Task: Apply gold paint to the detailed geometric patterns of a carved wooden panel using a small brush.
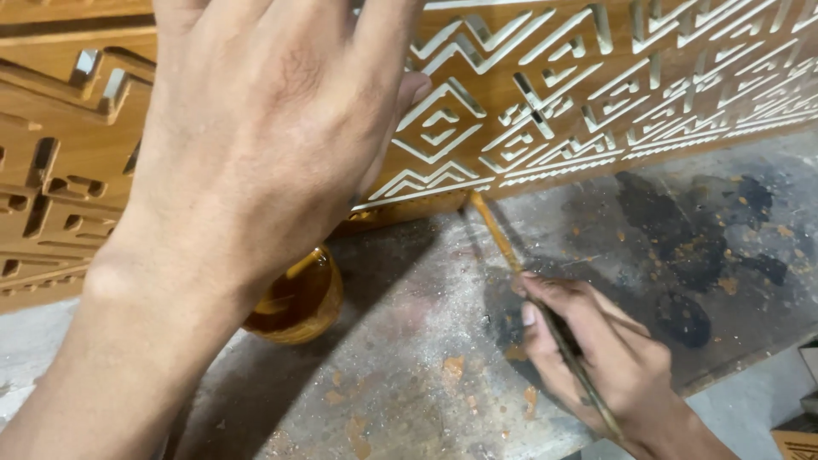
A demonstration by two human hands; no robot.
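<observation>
While the carved, geometric-patterned wooden panel [545, 94] is steadied by the open left hand [256, 145], a thin paint-stained brush [520, 273] is pinched in the right hand [596, 358], its bristles angled up-left at the panel's lower edge.

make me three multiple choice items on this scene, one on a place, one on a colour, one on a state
1. Where does the brush tip touch the carved wooden panel?
A. its lower edge
B. its top edge
C. nowhere near it

2. What colour is the liquid in the small container?
A. blue
B. amber-brown
C. white

3. How is the left hand posed?
A. clenched on a rag
B. holding the brush
C. open, flat against the panel

Answers:
1 A, the bristles meet the panel's bottom edge by the stained work surface.
2 B, the liquid looks amber-brown.
3 C, its fingers are spread on the panel, while the right hand grips the brush.
</observation>
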